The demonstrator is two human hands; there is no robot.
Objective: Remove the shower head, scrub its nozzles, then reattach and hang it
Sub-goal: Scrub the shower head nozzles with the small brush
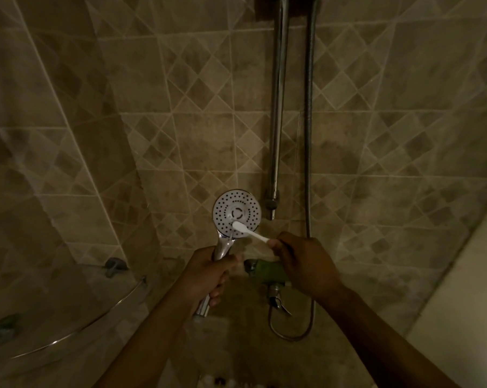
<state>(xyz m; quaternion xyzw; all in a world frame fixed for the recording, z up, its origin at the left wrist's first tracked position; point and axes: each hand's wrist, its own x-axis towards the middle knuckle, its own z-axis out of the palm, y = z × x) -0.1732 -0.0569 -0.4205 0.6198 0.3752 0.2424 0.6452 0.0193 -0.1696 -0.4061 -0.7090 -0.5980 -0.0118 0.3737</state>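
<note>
Two hands at work, lower centre of frame. Left hand (pixel 208 271) wrapped around chrome handle of shower head (pixel 237 213), white nozzle face turned toward camera, at frame centre. Right hand (pixel 302 261) pinches white toothbrush (pixel 246 230), bristle end touching lower part of face. Hose (pixel 309 135) hangs beside chrome riser pipe (pixel 277 107), upper centre. Mixer tap (pixel 267 271) behind the hands on tiled wall (pixel 152 107).

A dimly lit home bathroom shower stall is shown. The walls (pixel 197 88) are covered in beige and brown tiles laid partly in a diamond pattern, and a chrome riser rail (pixel 277 107) with a metal hose (pixel 309 121) beside it is fixed to them. A mixer tap (pixel 274 287) is mounted below, and a curved corner shelf rail (pixel 77 331) is seen at the left.
</note>
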